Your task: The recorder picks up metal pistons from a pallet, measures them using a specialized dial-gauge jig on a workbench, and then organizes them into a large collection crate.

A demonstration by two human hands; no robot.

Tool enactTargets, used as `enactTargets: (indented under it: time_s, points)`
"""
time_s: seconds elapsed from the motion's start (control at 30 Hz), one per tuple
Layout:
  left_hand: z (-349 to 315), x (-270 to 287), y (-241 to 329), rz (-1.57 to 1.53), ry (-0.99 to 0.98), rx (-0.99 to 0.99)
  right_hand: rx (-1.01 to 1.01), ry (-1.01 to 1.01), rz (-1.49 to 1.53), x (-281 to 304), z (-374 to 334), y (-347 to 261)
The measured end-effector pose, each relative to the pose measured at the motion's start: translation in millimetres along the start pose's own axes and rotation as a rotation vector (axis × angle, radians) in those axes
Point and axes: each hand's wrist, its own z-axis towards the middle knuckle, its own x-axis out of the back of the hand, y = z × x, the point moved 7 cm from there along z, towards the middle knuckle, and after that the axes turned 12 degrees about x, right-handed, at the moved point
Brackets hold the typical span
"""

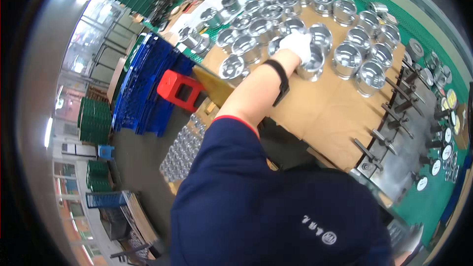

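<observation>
My left hand [297,47], in a white glove with a black band on the wrist, reaches in among rows of shiny, hollow metal pistons on the brown cardboard [315,111]. Its fingers look closed at the rim of one metal piston [312,69]; the fingertips are partly hidden. Other pistons [347,59] stand open end up on both sides of it. At the lower right edge, my right hand [415,236] shows as a blurred white glove near some shiny metal parts [397,230]. Its fingers cannot be made out.
A metal plate [411,130] with several upright stands and bars lies right of the cardboard. Beyond it are round dial gauges [446,150] on the green mat [427,204]. A red stool [180,90], blue crates [144,86] and a tray of small metal parts [182,152] are leftward.
</observation>
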Motion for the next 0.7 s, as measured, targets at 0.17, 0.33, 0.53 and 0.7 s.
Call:
enactTargets:
  time_s: [0.17, 0.33, 0.53, 0.7]
  points:
    - [-106, 0, -11, -0.106, -0.031, 0.015, -0.078, 0.035, 0.114, -1, 99, -10]
    - [-184, 7, 45, -0.157, -0.105, -0.013, -0.064, 0.088, 0.172, -81, 150, -77]
    - [-200, -8, 96, -0.240, -0.028, 0.006, 0.288, -0.348, -0.058, -132, 192, -134]
    - [-236, 12, 111, -0.131, 0.314, -0.080, 0.271, -0.435, -0.096, -168, 185, -153]
